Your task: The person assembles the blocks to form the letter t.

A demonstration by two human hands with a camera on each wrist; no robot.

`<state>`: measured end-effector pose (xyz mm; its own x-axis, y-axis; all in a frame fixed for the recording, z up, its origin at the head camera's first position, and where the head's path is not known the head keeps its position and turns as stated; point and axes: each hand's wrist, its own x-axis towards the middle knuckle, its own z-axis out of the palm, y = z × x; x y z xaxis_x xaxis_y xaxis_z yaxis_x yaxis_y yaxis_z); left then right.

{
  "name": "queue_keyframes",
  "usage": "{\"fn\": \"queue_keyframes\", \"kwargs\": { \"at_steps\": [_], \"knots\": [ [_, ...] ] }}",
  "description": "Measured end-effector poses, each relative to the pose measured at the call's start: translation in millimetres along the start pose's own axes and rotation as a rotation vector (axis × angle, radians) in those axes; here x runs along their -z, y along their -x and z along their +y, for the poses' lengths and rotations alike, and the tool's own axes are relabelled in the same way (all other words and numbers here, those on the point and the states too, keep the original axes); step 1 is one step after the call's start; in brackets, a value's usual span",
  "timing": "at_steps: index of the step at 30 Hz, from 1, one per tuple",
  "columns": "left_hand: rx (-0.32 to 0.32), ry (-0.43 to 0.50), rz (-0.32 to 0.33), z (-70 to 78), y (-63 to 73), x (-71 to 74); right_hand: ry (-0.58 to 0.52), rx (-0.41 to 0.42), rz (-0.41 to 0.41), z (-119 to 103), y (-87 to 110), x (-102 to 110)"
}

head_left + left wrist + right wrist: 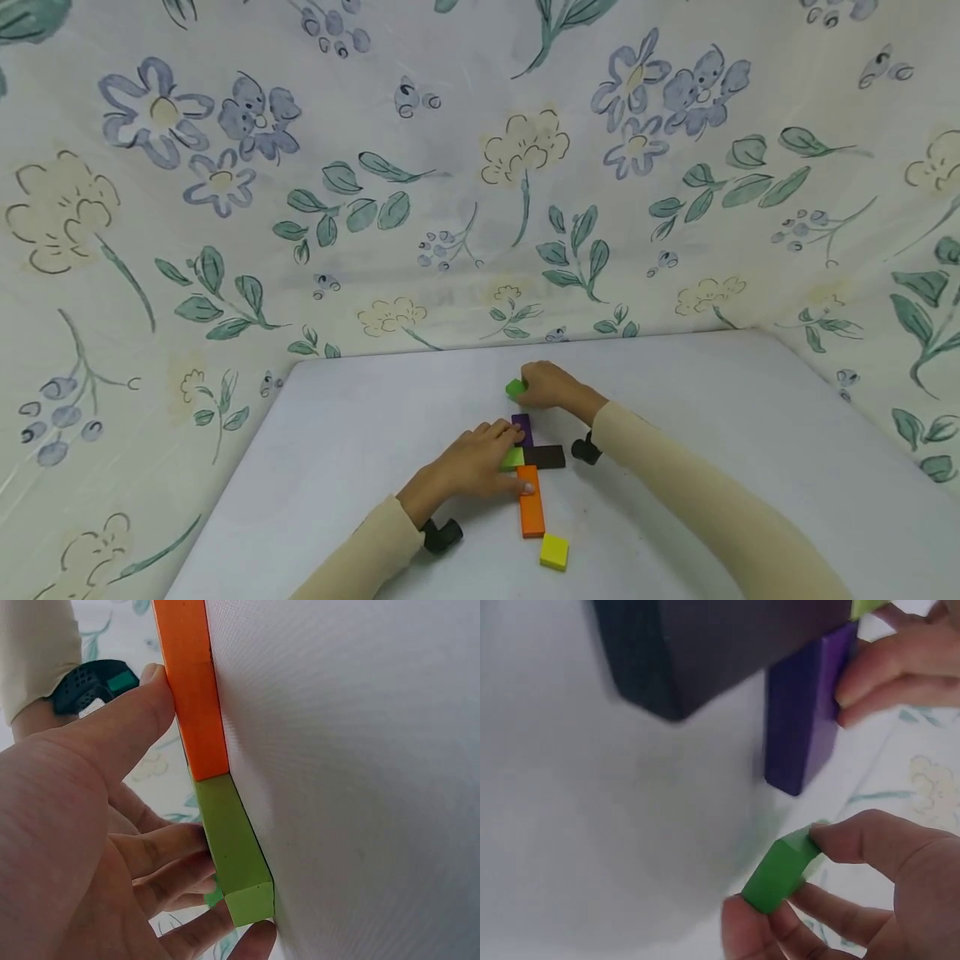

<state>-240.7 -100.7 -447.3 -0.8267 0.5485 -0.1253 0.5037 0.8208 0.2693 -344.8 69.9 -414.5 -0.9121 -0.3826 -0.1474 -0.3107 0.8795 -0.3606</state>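
Observation:
My right hand [551, 385] pinches a small bright green block [776, 874] between thumb and fingers, just beyond the far end of a purple block [802, 712]. My left hand [476, 461] lies spread over several joined blocks. Its thumb touches the orange block [531, 504], and its other fingers rest along the light green block [234, 836] and on the purple one. A black block [545, 457] extends sideways to the right from the light green one. The hand partly covers the light green block in the head view.
A yellow block [554, 552] sits by the near end of the orange block on the white table [360, 417]. Flower-patterned sheeting [450, 167] rises behind and at both sides of the table. Each wrist wears a dark camera mount [442, 536].

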Motion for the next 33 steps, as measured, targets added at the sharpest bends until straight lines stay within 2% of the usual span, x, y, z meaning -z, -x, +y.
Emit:
{"fn": "queue_keyframes", "kwargs": {
  "at_steps": [5, 10, 21, 27, 33],
  "knots": [
    [0.010, 0.020, -0.010, 0.8, -0.4, -3.7, -0.018, 0.052, 0.018, 4.3, 15.2, 11.5],
    [0.002, 0.018, -0.021, 3.7, -0.7, -7.6, -0.048, 0.114, 0.044, 12.5, 39.0, 19.0],
    [0.013, -0.003, -0.029, 5.2, 0.0, -15.9, -0.126, 0.208, 0.091, 28.2, 92.0, 9.4],
    [-0.008, -0.006, -0.027, 5.2, -2.3, -10.8, -0.126, 0.224, 0.095, 31.8, 123.4, 12.3],
    [0.010, 0.009, -0.005, -0.9, -4.5, -3.4, -0.153, 0.266, 0.124, 32.2, 138.1, 17.3]
  ]
}}
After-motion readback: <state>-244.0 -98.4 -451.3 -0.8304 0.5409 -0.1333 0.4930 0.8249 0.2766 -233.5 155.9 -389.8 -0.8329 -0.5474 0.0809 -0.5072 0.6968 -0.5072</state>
